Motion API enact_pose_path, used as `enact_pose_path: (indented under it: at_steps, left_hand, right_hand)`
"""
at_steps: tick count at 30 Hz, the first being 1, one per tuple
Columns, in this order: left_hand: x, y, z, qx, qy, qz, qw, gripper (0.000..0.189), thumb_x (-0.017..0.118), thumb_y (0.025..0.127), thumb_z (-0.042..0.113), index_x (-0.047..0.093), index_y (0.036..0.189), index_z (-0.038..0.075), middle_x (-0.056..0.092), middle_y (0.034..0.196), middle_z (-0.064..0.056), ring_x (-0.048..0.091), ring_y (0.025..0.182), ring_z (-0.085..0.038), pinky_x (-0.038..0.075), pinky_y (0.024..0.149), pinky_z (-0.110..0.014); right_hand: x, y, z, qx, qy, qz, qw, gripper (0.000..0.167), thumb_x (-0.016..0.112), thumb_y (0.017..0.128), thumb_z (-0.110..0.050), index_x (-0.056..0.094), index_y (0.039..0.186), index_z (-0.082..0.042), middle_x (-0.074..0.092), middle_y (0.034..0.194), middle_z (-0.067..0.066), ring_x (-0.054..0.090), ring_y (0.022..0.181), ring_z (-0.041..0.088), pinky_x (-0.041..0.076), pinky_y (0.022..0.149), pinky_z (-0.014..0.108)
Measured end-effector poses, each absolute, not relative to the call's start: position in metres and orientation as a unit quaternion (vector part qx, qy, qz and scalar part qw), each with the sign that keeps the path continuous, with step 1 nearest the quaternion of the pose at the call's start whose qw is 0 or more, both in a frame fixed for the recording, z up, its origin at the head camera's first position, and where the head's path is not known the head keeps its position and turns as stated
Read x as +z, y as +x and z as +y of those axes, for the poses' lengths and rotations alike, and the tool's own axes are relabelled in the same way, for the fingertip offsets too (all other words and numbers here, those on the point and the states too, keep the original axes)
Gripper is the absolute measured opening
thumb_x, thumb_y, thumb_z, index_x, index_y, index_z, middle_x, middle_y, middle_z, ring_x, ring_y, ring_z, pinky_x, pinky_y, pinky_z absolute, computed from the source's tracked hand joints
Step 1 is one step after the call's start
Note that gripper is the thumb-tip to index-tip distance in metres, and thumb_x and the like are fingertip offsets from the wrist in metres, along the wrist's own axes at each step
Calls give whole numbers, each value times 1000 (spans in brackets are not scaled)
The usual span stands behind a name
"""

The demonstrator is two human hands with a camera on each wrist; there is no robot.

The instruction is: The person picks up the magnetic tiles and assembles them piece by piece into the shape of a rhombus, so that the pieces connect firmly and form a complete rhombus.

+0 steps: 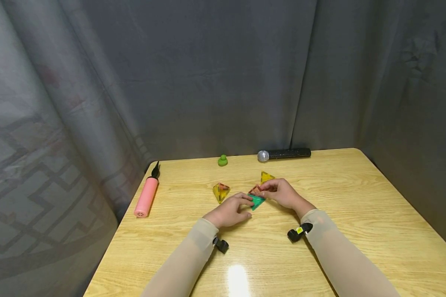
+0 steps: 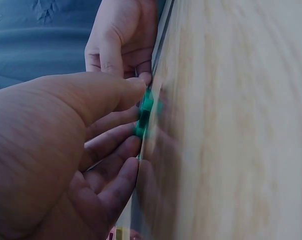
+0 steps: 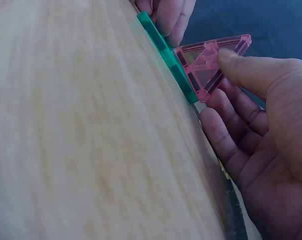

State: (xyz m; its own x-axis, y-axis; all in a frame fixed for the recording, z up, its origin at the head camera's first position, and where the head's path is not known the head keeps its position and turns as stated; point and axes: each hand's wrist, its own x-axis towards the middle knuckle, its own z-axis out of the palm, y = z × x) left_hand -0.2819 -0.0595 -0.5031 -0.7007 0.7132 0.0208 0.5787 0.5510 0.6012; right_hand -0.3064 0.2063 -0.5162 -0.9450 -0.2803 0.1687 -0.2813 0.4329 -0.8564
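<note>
My right hand (image 1: 282, 194) pinches a translucent pink triangular magnetic tile (image 3: 211, 62) between thumb and fingers. The pink tile stands up from the table, with one edge along a green triangular magnetic tile (image 1: 257, 201) lying flat. In the head view, my left hand (image 1: 229, 211) has its fingertips on the green tile's left side, thumb spread apart on the table side. Left fingertips (image 3: 176, 25) also show just behind the green tile (image 3: 166, 55) in the right wrist view. Fingers partly cover both tiles.
A yellow and red tile piece (image 1: 221, 192) stands left of the hands. Another yellow tile (image 1: 266, 177) lies just beyond the right hand. Farther back are a small green figure (image 1: 222, 161) and a black microphone (image 1: 284, 154). A pink hand pump (image 1: 147, 196) lies near the left edge.
</note>
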Motion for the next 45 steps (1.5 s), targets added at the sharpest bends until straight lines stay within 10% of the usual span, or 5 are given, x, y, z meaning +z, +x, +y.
enact_pose_path:
  at_steps: [21, 45]
  left_hand:
    - [-502, -282, -64, 292, 371, 875, 105, 39, 71, 103, 27, 67, 140, 13, 53, 149, 3, 49, 139, -17, 41, 116, -36]
    - [-502, -285, -63, 291, 371, 877, 95, 35, 70, 103, 25, 68, 136, 13, 56, 143, 5, 52, 135, -14, 42, 114, -33]
  right_hand:
    - [-520, -318, 227, 485, 99, -865, 85, 22, 74, 100, -12, 76, 119, -3, 72, 116, 12, 66, 99, 27, 55, 87, 42]
    - [-509, -352, 232, 448, 144, -881, 37, 27, 70, 99, 0, 71, 126, 4, 68, 127, 22, 64, 115, 39, 51, 101, 56]
